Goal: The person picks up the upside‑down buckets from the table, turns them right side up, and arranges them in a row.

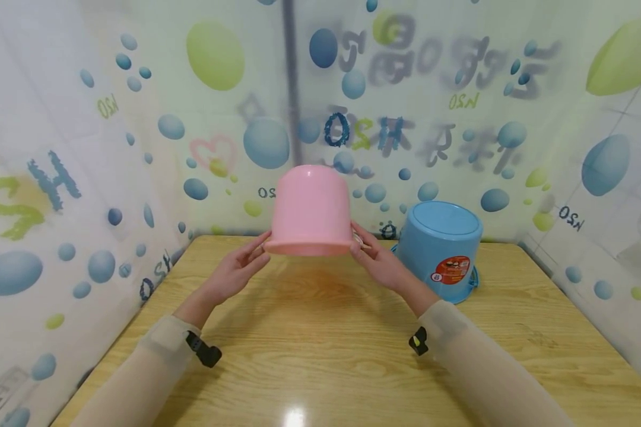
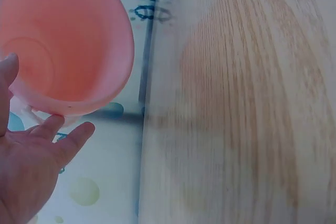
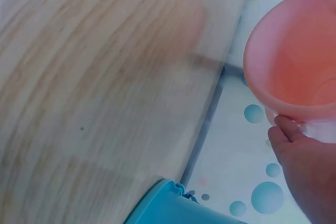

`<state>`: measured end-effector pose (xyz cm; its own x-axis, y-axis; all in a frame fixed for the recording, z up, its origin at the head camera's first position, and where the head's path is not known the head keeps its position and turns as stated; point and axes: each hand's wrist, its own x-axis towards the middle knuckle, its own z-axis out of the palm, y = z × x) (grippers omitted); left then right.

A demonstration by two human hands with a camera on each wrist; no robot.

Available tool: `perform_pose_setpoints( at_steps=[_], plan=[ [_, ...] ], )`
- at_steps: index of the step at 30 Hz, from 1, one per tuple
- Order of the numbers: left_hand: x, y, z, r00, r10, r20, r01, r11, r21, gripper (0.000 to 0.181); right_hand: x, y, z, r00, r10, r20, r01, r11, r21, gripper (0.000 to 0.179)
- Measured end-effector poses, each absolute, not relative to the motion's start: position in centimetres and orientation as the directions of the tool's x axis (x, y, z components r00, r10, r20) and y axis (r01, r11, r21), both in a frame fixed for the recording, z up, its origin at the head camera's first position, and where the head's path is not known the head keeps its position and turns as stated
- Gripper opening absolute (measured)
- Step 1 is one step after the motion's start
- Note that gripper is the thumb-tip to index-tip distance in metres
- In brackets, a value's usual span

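A pink bucket is held upside down above the table, its closed base upward and its rim downward. On its left side, my left hand grips it near the rim. My right hand holds the opposite side, fingers and thumb at the rim. Seen from the left wrist, the hollow inside of the pink bucket faces the camera, with fingers of the left hand spread by its edge. From the right wrist, the right hand pinches the rim.
A blue bucket with a red label stands upside down on the wooden table, right of the pink one and close behind my right forearm. Patterned curtains enclose the table at the back and sides.
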<state>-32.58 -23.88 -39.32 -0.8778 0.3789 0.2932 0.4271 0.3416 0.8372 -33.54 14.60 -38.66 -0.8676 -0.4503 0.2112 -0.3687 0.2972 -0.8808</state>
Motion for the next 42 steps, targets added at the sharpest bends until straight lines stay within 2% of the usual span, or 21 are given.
perform_pose_setpoints(
  at_steps=[7,13,20,30,35,42],
  plan=[
    [-32.3,-23.2,-38.2,-0.856,0.397,0.331,0.470,0.332,0.818,0.075,-33.8,15.1,-38.2,-0.845,-0.468,0.260,-0.415,0.268,-0.869,0.070],
    [-32.2,-23.2,-37.6,-0.847,0.405,0.344,0.490,0.342,0.802,0.079,-33.8,15.4,-38.0,-0.842,-0.470,0.265,-0.432,0.293,-0.853,0.081],
    [-32.1,-23.2,-36.7,-0.832,0.400,0.385,0.515,0.298,0.804,0.085,-33.8,15.8,-37.0,-0.810,-0.467,0.354,-0.522,0.301,-0.798,0.093],
    [-32.4,-23.3,-35.3,-0.789,0.450,0.419,0.558,0.240,0.794,0.095,-33.9,16.0,-35.7,-0.815,-0.468,0.341,-0.512,0.308,-0.802,0.110],
    [-32.4,-23.2,-34.8,-0.806,0.451,0.384,0.537,0.282,0.795,0.101,-33.8,16.4,-35.4,-0.807,-0.496,0.321,-0.499,0.280,-0.820,0.115],
    [-32.6,-23.7,-34.9,-0.792,0.476,0.383,0.580,0.390,0.715,0.112,-34.0,16.8,-34.7,-0.781,-0.564,0.269,-0.506,0.317,-0.802,0.121]
  ],
)
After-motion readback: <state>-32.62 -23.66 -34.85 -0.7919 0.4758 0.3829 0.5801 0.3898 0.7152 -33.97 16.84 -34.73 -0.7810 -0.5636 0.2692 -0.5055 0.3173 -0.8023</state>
